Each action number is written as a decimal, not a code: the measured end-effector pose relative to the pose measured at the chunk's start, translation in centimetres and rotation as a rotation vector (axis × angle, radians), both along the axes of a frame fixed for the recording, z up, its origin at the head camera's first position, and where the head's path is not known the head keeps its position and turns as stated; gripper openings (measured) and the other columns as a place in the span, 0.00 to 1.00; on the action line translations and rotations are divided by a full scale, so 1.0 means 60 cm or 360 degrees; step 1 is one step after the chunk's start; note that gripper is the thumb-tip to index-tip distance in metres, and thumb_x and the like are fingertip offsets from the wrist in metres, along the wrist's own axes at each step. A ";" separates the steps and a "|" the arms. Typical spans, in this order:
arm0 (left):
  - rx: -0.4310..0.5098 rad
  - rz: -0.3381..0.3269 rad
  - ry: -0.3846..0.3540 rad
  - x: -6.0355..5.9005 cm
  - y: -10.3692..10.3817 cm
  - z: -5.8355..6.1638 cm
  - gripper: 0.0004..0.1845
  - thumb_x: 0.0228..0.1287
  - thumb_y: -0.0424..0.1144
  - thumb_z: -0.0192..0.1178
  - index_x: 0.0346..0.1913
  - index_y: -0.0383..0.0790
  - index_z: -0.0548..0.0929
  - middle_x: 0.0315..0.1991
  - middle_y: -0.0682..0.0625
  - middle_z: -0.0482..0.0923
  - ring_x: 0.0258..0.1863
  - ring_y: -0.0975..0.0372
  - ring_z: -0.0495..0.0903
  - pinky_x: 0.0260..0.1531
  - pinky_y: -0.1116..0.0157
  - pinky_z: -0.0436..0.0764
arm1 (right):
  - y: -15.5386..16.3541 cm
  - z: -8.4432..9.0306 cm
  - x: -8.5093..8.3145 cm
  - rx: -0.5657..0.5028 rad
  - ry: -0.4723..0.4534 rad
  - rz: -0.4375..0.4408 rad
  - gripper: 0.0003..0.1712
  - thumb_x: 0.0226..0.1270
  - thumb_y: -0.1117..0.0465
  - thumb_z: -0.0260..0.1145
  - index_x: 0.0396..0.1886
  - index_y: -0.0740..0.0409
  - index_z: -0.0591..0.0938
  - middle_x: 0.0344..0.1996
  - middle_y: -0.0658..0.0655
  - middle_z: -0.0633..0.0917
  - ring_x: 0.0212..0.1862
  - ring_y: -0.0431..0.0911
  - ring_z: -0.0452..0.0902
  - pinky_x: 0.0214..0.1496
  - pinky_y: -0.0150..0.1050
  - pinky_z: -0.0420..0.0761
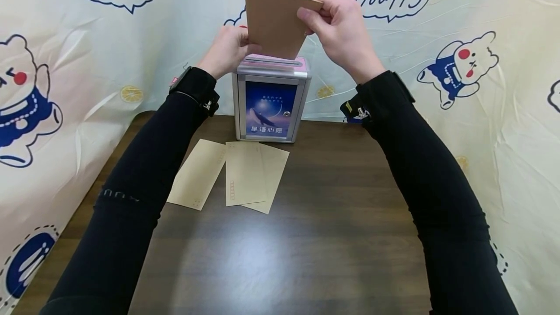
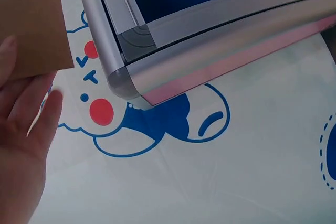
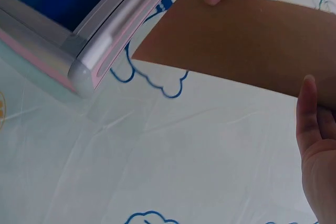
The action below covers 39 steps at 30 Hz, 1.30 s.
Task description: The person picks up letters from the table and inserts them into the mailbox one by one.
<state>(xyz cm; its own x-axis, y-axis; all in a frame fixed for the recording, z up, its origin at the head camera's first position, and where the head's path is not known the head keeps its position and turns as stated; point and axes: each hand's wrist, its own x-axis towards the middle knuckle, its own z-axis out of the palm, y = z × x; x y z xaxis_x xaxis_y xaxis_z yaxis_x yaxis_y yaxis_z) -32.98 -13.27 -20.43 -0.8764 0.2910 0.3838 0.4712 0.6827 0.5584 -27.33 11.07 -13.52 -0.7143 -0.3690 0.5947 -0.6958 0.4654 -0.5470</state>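
L hand sits at abt 9 o'clock of the brown envelope, fingers curled on its left edge, holding it. The envelope stands upright, long axis running 12-to-6, lower short edge pointing down at the slot in the top of the silver box. That edge looks to be at or just in the slot; can't tell how deep. R hand at abt 3 o'clock of the envelope, thumb and fingers pinching the upper right corner, higher up than the L hand. Both hands touch it, so neither is nearer. Box sits at the far edge of the tabletop, right against the cartoon cloth. Three pale envelopes lie flat at 6 o'clock of the box, partly overlapping.
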 end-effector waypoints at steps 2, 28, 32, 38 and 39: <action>0.0040 0.0044 0.0086 0.001 0.001 0.001 0.17 0.69 0.44 0.58 0.58 0.48 0.83 0.54 0.53 0.82 0.57 0.63 0.78 0.61 0.68 0.70 | -0.001 -0.001 -0.008 -0.0004 -0.0028 0.0002 0.14 0.71 0.59 0.61 0.48 0.64 0.84 0.44 0.57 0.87 0.39 0.45 0.79 0.47 0.34 0.78; 0.0106 0.0130 0.0950 0.039 0.012 0.020 0.28 0.75 0.40 0.49 0.75 0.43 0.61 0.56 0.45 0.77 0.42 0.58 0.81 0.52 0.78 0.71 | -0.001 -0.005 -0.067 -0.0003 -0.0239 -0.0040 0.17 0.72 0.55 0.60 0.53 0.60 0.82 0.49 0.56 0.85 0.41 0.45 0.77 0.47 0.34 0.76; 0.0075 0.0100 0.1020 0.035 0.010 0.014 0.25 0.76 0.37 0.48 0.73 0.43 0.64 0.53 0.42 0.78 0.43 0.54 0.78 0.51 0.74 0.74 | -0.008 -0.017 -0.079 -0.0074 -0.0297 -0.0028 0.16 0.71 0.56 0.61 0.52 0.60 0.81 0.49 0.56 0.85 0.43 0.46 0.78 0.49 0.35 0.77; 0.0084 0.0072 0.1021 0.022 0.003 -0.010 0.24 0.75 0.35 0.50 0.72 0.43 0.67 0.45 0.39 0.80 0.43 0.53 0.77 0.48 0.67 0.75 | -0.018 -0.053 -0.100 -0.0148 -0.0400 -0.0030 0.15 0.72 0.56 0.60 0.52 0.58 0.80 0.52 0.55 0.84 0.50 0.44 0.79 0.54 0.36 0.78; 0.0085 0.0063 0.1016 0.020 0.002 -0.014 0.24 0.75 0.34 0.50 0.71 0.42 0.68 0.43 0.39 0.80 0.42 0.52 0.76 0.47 0.66 0.75 | -0.020 -0.059 -0.103 -0.0152 -0.0408 -0.0039 0.15 0.72 0.56 0.60 0.53 0.58 0.79 0.52 0.55 0.84 0.51 0.44 0.79 0.55 0.36 0.77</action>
<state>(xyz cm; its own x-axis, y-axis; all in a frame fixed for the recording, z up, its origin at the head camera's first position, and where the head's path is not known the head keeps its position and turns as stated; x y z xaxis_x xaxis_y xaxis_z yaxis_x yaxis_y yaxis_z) -31.78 -13.15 -21.28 -0.4801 0.2290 0.8468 0.6971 0.6856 0.2098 -33.50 9.89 -17.06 -0.8539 -0.3009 0.4246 -0.5183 0.4182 -0.7460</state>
